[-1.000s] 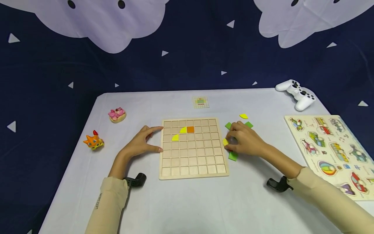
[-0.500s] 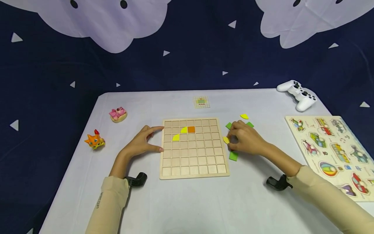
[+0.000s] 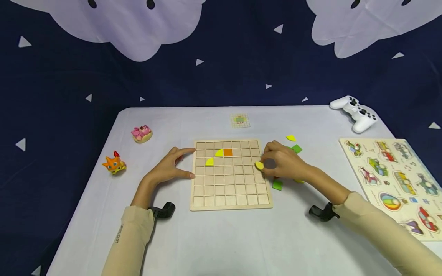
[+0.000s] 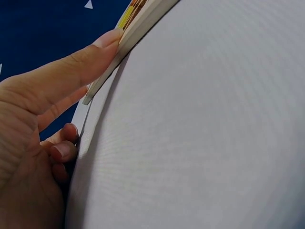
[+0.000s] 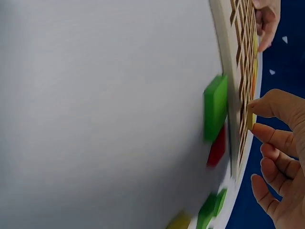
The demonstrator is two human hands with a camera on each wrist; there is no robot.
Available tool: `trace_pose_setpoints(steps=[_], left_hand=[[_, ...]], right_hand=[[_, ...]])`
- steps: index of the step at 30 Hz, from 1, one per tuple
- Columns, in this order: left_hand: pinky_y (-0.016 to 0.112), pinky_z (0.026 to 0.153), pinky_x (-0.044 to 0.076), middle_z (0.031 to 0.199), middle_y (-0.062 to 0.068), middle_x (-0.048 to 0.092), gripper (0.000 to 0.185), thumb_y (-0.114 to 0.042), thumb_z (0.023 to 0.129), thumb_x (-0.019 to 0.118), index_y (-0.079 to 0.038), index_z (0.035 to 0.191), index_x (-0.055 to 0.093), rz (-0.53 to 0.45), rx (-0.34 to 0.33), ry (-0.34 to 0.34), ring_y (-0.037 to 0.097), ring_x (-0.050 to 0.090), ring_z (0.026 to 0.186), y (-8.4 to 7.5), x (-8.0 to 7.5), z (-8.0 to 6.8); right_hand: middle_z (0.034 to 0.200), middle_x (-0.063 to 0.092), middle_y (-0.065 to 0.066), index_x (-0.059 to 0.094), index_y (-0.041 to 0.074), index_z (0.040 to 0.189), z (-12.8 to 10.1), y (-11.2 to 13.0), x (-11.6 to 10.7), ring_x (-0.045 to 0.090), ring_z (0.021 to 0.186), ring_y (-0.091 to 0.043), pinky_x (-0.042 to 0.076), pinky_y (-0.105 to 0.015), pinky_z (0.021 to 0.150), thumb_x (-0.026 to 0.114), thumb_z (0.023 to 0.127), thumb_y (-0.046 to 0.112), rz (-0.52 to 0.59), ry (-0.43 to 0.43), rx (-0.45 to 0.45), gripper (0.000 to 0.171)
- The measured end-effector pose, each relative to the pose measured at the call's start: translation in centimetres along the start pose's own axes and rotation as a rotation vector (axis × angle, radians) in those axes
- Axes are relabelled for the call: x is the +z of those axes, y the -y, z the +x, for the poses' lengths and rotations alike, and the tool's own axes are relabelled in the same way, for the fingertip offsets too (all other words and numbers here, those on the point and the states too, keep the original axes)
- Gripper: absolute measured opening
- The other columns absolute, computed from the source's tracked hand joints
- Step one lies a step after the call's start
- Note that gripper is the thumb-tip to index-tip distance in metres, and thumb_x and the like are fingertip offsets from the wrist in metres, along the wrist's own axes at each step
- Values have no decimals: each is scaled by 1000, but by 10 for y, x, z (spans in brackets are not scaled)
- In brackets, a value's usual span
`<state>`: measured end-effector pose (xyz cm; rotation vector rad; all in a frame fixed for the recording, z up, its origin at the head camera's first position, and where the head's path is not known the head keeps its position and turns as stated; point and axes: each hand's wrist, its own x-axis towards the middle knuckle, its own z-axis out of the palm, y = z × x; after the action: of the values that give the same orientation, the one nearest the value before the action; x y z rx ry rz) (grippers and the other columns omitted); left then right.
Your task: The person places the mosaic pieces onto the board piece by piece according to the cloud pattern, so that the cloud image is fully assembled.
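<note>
- The right hand (image 3: 283, 163) pinches a yellow quarter-round piece (image 3: 259, 165) between thumb and fingertips, over the wooden grid board (image 3: 229, 174) at its 3 o'clock edge.
- The right wrist view shows that same yellow piece (image 5: 250, 118) right against the board's rim, clamped at the fingertips (image 5: 271, 133).
- The left hand (image 3: 169, 168) rests at the board's 9 o'clock edge, fingers straight, gripping nothing; the forefinger (image 4: 90, 62) touches the board's side.
- On the board, two yellow quarter-rounds (image 3: 214, 157) and an orange square (image 3: 228, 152) sit in the cells near 12 o'clock.
- Loose green squares (image 3: 277, 185) lie on the white table (image 3: 224, 237) at 3 o'clock of the board, a yellow piece (image 3: 291, 138) beyond them.
- A white game controller (image 3: 355, 112) sits at 2 o'clock.
</note>
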<state>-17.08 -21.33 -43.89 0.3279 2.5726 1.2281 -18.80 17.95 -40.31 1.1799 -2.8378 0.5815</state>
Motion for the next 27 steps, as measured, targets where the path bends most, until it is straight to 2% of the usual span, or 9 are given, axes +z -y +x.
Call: trace_pose_setpoints(steps=[5,17,23,27], left_hand=[[39,81,32,99,8,36,90,-27,68,91,-20,147,49,-5,-2,3,22,36,94,-1,0,1],[40,82,32,99,8,36,90,-27,68,91,-21,147,49,-8,-3,3,22,36,95,-1,0,2],[39,83,33,99,7,36,89,-27,69,91,-21,147,50,-13,4,2,22,36,94,0,0,1],[39,83,32,98,7,35,88,-27,69,91,-21,147,50,-16,7,2,22,36,94,0,-1,0]], right_hand=[[93,57,-1,76,7,91,20,16,8,46,88,-13,43,-31,74,81,75,18,18,6,-68,21],[94,57,0,76,8,91,65,56,30,47,89,-15,45,-33,85,79,78,22,-23,46,-195,19],[92,56,0,77,9,92,83,75,39,47,86,-15,44,-30,79,79,81,23,-65,64,-254,18],[94,57,-1,77,9,94,91,81,45,47,86,-15,43,-29,77,76,82,22,-79,74,-263,18]])
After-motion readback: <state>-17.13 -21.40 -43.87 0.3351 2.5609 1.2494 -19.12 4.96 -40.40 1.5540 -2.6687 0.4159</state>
